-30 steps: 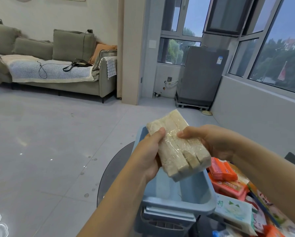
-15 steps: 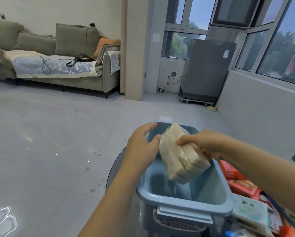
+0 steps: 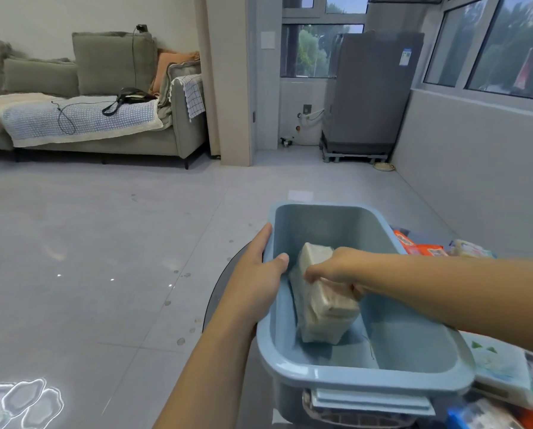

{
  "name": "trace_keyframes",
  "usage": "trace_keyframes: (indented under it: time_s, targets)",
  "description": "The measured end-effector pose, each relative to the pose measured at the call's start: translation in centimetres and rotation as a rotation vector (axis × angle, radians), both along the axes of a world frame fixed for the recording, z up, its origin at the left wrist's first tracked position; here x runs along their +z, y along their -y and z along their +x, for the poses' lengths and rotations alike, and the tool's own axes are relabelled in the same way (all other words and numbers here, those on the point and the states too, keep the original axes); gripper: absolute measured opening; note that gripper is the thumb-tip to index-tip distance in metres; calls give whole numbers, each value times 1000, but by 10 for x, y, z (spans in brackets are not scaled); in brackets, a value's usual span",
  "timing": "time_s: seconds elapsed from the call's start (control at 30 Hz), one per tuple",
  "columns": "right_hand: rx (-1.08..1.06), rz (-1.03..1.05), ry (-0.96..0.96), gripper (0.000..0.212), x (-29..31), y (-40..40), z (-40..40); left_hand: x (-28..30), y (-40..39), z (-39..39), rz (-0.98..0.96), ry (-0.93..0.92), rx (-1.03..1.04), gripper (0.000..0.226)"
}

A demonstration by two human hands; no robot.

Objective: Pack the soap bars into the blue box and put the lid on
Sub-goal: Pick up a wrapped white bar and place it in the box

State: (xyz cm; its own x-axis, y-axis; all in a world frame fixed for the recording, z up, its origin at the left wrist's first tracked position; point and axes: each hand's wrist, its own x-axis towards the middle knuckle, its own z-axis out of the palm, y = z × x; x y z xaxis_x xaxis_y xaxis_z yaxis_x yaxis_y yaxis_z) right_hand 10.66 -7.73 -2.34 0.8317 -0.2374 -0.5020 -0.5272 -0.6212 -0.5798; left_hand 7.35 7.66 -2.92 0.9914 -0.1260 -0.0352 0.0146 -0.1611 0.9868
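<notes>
My right hand (image 3: 330,270) grips a plastic-wrapped bundle of pale soap bars (image 3: 319,300) from above, the pack tilted inside the blue box (image 3: 364,371) against its left wall, its lower end on the box floor. My left hand (image 3: 260,274) clasps the box's left rim, thumb hooked over the edge. To the bundle's right the box floor lies bare. Orange packets (image 3: 420,247) and a white soap pack (image 3: 503,371) crowd the right rim; open grey floor tiles (image 3: 104,258) lie off to the left
</notes>
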Motion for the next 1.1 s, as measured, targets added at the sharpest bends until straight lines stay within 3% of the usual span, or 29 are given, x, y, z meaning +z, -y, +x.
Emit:
trace_keyframes:
  time_s: [0.2,0.37,0.53,0.87,1.1]
  targets:
    - [-3,138,-52,61,-6,-8,6,2,2,0,-36,11,7,56]
    - [-102,337,-109,41,-6,-4,9,4,2,-1,-53,-9,-18,57]
    - [-133,456,-58,34,-11,-7,12,3,1,-1,-56,-36,-32,58]
    - [-76,576,-72,34,-15,0,9,4,6,-8,-139,-93,6,59]
    - [-43,516,-127,35,-15,-8,10,3,4,-12,-135,-96,38,58]
